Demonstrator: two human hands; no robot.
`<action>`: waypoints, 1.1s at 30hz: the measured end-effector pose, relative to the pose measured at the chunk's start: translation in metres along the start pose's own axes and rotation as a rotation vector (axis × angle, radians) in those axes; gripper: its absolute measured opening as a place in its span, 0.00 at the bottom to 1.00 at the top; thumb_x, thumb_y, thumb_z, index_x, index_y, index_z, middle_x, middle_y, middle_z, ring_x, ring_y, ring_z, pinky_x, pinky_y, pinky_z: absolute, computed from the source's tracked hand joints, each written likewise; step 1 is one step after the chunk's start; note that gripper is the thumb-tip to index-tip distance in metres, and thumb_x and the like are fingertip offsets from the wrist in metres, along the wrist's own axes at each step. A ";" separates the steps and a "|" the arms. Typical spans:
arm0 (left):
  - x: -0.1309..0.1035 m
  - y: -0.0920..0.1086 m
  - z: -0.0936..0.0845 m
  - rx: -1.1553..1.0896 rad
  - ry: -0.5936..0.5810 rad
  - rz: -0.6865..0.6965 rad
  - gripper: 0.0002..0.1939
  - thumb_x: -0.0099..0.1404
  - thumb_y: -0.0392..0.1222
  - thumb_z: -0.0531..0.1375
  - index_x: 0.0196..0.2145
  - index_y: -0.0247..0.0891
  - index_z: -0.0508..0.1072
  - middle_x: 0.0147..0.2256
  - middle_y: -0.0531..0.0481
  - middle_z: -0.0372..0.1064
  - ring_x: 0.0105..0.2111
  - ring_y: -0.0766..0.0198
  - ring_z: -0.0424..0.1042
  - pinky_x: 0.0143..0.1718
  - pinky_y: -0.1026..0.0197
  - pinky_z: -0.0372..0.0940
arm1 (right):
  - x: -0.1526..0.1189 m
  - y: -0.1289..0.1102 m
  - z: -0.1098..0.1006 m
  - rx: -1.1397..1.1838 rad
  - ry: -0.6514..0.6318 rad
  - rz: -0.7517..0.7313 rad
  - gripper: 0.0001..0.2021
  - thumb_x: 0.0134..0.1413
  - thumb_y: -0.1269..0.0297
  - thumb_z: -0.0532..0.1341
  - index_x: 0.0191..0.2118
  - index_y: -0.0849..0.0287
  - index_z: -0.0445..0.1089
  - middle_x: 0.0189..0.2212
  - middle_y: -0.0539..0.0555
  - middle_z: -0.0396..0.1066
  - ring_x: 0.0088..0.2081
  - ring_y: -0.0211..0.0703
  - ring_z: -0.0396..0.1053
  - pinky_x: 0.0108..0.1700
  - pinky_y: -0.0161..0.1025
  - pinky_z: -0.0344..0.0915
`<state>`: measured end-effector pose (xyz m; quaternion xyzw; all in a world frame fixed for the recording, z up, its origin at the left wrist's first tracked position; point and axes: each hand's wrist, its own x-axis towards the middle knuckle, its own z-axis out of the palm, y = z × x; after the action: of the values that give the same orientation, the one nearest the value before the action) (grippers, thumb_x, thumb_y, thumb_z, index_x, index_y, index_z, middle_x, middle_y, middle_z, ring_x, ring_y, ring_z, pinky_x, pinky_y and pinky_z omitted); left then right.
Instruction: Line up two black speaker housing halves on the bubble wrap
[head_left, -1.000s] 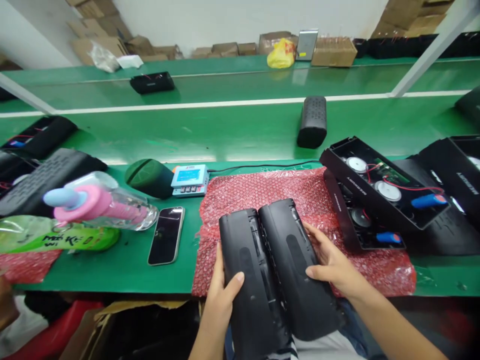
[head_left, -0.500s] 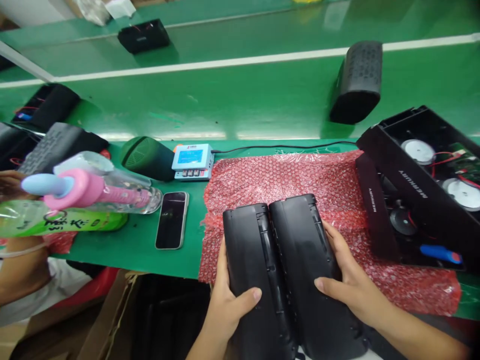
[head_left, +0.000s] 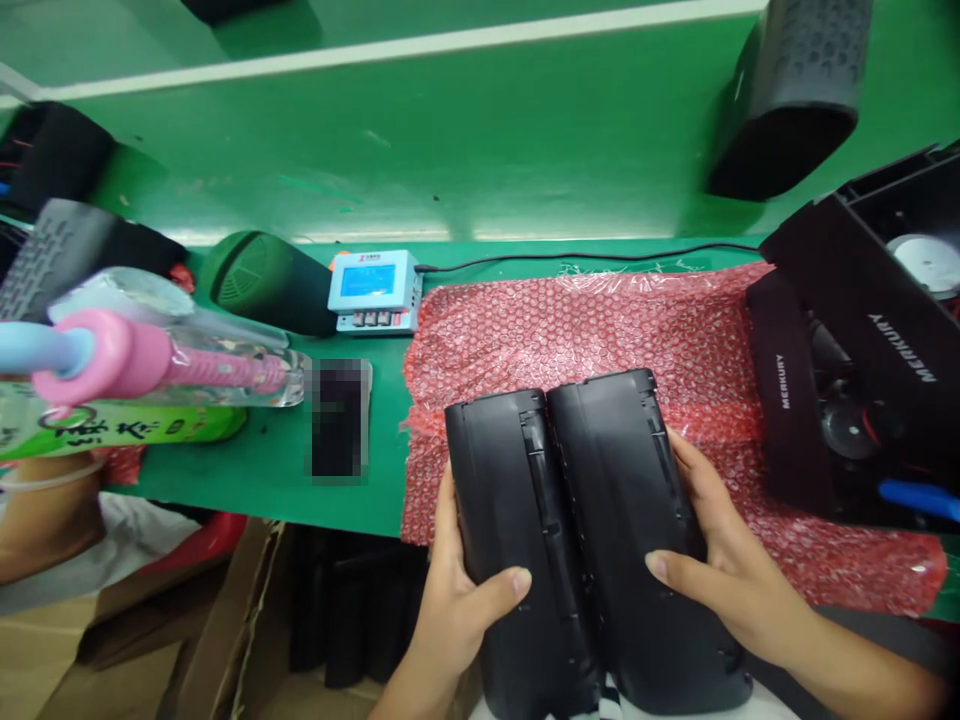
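Left hand (head_left: 472, 590), right hand (head_left: 720, 560): each grip pinching 1 black shell (head_left: 504, 500) | "MERKURY" on 2 open housings (head_left: 776, 420)

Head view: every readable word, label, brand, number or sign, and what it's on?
"MERKURY": upper black casing, at right.
"MERKURY": lower black casing, at right.
Light-blue device: markings and screen too small to read.
Green-labelled bottle: dark characters, too blurred to read surely.
Phone: pixelated, nothing readable.
Left held shell, right held shell: none legible.
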<state>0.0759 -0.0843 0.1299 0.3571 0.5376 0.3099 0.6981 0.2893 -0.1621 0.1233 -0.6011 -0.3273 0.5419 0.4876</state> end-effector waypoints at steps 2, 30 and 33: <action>0.000 -0.001 -0.001 0.017 -0.008 0.025 0.52 0.47 0.42 0.69 0.64 0.52 0.46 0.64 0.54 0.51 0.63 0.55 0.51 0.60 0.61 0.56 | 0.000 0.000 0.000 -0.010 0.003 0.002 0.39 0.56 0.62 0.63 0.66 0.49 0.40 0.64 0.50 0.44 0.64 0.46 0.43 0.62 0.42 0.52; 0.002 -0.005 -0.007 0.104 0.000 0.023 0.54 0.47 0.42 0.69 0.65 0.51 0.43 0.63 0.53 0.52 0.62 0.54 0.55 0.58 0.60 0.58 | 0.002 -0.006 0.001 0.033 -0.030 0.004 0.39 0.57 0.66 0.62 0.66 0.49 0.38 0.65 0.50 0.40 0.64 0.45 0.41 0.63 0.43 0.51; 0.002 -0.007 -0.009 0.110 -0.004 0.028 0.54 0.47 0.42 0.69 0.65 0.51 0.43 0.63 0.53 0.51 0.62 0.53 0.54 0.59 0.58 0.58 | 0.001 -0.005 0.001 0.035 -0.029 -0.001 0.39 0.57 0.67 0.62 0.66 0.48 0.38 0.65 0.49 0.40 0.64 0.43 0.40 0.63 0.41 0.50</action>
<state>0.0684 -0.0849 0.1218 0.4031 0.5476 0.2889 0.6739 0.2897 -0.1591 0.1280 -0.5844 -0.3253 0.5561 0.4933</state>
